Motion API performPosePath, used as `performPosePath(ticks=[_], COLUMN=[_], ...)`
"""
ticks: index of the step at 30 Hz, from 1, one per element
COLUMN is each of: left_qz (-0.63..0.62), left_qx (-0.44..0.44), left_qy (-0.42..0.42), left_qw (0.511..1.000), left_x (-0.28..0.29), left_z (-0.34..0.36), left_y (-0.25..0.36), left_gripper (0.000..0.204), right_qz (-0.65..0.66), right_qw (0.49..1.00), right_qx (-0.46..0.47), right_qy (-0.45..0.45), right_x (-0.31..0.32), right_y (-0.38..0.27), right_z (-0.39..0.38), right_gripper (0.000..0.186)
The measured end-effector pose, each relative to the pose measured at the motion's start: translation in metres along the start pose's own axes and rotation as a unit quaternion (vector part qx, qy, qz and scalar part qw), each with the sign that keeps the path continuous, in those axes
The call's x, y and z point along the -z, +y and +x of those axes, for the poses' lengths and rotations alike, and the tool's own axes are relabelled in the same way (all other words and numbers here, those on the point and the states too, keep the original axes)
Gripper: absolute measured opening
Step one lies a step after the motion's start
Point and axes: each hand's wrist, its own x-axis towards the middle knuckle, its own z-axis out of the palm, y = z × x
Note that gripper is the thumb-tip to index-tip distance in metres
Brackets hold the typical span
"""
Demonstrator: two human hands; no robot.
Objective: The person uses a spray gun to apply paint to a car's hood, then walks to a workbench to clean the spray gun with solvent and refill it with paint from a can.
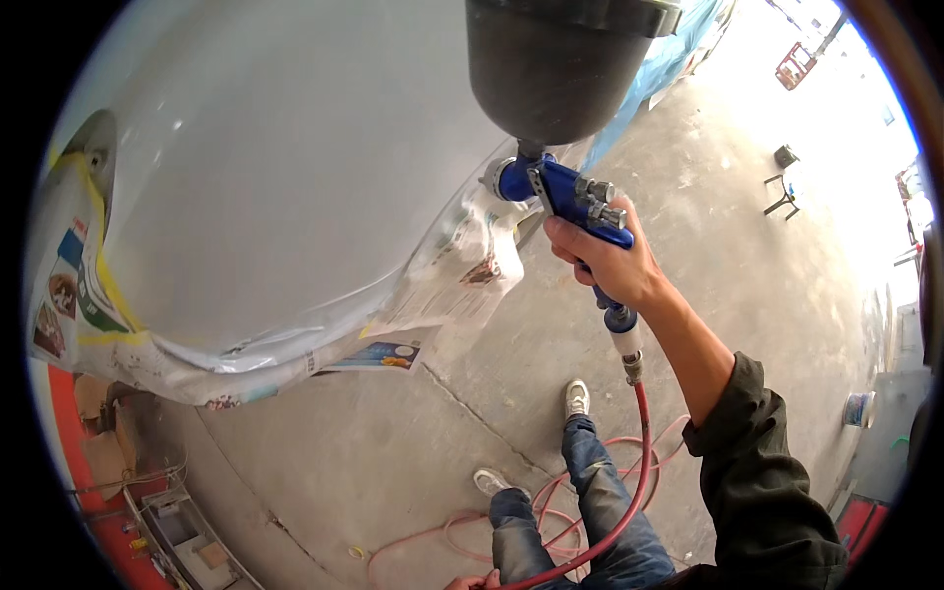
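Holds the blue spray gun (565,189) near the pale panel (285,177), right hand (618,258) wrapped round its handle, nozzle (490,181) facing the panel — and seems to close the left hand (472,582), cropped at the lower edge, around the red hose (644,442). Has newspaper (433,295) and yellow tape (107,272) already masking the panel; cannot judge the spraying left.

The cracked grey concrete floor (708,246) glares bright toward two o'clock, where a small stool (783,191) stands; a bucket (858,409) sits between three and four.
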Motion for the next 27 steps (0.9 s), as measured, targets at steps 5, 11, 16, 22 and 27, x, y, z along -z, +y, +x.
performPosePath(ticks=[5, 11, 16, 22, 27], left_qz=[-0.015, 0.002, -0.012, 0.003, -0.021], left_qx=[0.012, -0.044, -0.044, -0.023, -0.007], left_qy=[0.002, 0.002, 0.054, 0.07, 0.096], left_qw=[1.0, 0.999, 0.998, 0.997, 0.995], left_x=[-0.027, -0.033, -0.031, -0.013, 0.003], left_z=[0.007, 0.019, 0.019, 0.015, 0.003], left_y=[0.036, 0.052, 0.033, 0.026, 0.008], left_gripper=[0.013, 0.013, 0.019, 0.028, 0.026], right_qz=[-0.036, -0.016, -0.086, -0.032, -0.04], right_qw=[0.999, 0.996, 0.979, 0.999, 0.997], right_qx=[-0.011, 0.013, 0.108, -0.029, -0.063], right_qy=[0.017, 0.086, 0.153, 0.01, 0.015], right_x=[0.054, 0.092, 0.08, 0.049, -0.012], right_y=[-0.019, -0.029, -0.037, -0.048, -0.044], right_z=[0.022, 0.036, 0.037, 0.016, -0.009], right_gripper=[0.028, 0.025, 0.023, 0.032, 0.041])
